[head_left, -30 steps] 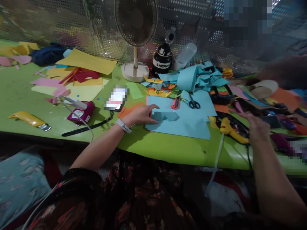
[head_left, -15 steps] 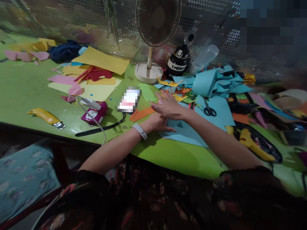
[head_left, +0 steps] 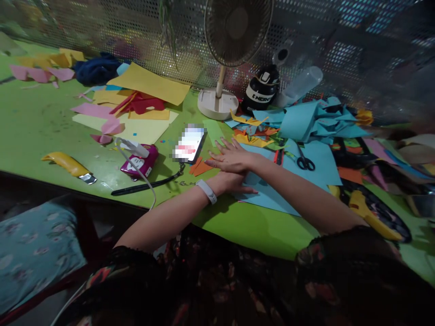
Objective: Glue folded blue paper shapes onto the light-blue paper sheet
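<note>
Right hand, fingers spread, apparently empty, crosses left hand, grip hidden; flat light-blue paper sheets extend toward three o'clock. Right forearm, if dragged, could skew sheets, black-handled scissors.

The black bottle reads "ENERG" (the ending is unclear).

lt blue paper, blk scissors, yel-handled cutter, grn table, floral teal fabric.
</note>
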Motion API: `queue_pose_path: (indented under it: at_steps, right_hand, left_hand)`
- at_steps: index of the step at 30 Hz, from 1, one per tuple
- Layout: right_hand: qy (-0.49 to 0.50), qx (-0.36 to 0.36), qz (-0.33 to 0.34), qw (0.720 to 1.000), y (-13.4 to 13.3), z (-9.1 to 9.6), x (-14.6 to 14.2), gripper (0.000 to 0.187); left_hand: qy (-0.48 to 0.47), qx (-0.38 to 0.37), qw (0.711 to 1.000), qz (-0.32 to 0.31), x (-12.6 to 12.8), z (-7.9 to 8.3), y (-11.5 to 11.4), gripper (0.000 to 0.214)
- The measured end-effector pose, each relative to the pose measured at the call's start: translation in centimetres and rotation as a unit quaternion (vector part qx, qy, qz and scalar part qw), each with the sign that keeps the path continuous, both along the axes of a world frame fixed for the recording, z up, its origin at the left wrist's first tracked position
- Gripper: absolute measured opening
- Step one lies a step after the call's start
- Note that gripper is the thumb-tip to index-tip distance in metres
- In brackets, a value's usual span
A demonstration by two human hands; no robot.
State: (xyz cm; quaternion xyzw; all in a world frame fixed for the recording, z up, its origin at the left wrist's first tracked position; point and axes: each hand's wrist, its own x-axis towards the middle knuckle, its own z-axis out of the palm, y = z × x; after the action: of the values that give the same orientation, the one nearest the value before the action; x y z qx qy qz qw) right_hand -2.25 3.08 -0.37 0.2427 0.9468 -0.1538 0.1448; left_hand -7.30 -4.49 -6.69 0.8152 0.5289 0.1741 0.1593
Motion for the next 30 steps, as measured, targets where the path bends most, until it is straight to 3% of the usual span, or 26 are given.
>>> queue_pose_path:
  at_steps: [5, 8, 14, 21, 26, 30]
  right_hand:
    - [0.12, -0.023, -0.026, 0.992, 1.1, -0.7, 0.1, 0.07]
    - [0.239, -0.071, -0.068, 0.966, 2.6, 0.0, 0.9, 0.058]
    - [0.376, -0.196, -0.186, 0.886, 4.1, 2.1, 3.8, 0.056]
    - [0.43, -0.403, -0.261, 0.764, 3.2, 1.6, 5.0, 0.038]
    - [0.467, -0.382, -0.27, 0.75, 3.3, 0.9, 4.5, 0.015]
    - [0.49, -0.407, -0.288, 0.715, 3.1, 0.8, 3.3, 0.009]
  left_hand:
    - [-0.004, 0.017, 1.0, -0.007, -0.3, 0.6, 0.0, 0.084]
    - [0.008, 0.006, 1.0, -0.009, -0.5, 1.3, -0.2, 0.078]
    - [0.018, -0.03, 0.999, -0.002, -0.4, 2.4, -0.5, 0.065]
    - [0.011, -0.043, 0.999, 0.011, -0.3, 3.1, -0.7, 0.06]
    - [-0.003, -0.027, 1.0, 0.006, -0.3, 2.8, -0.5, 0.06]
    - [-0.017, -0.024, 1.0, -0.001, -0.5, 2.5, -0.4, 0.059]
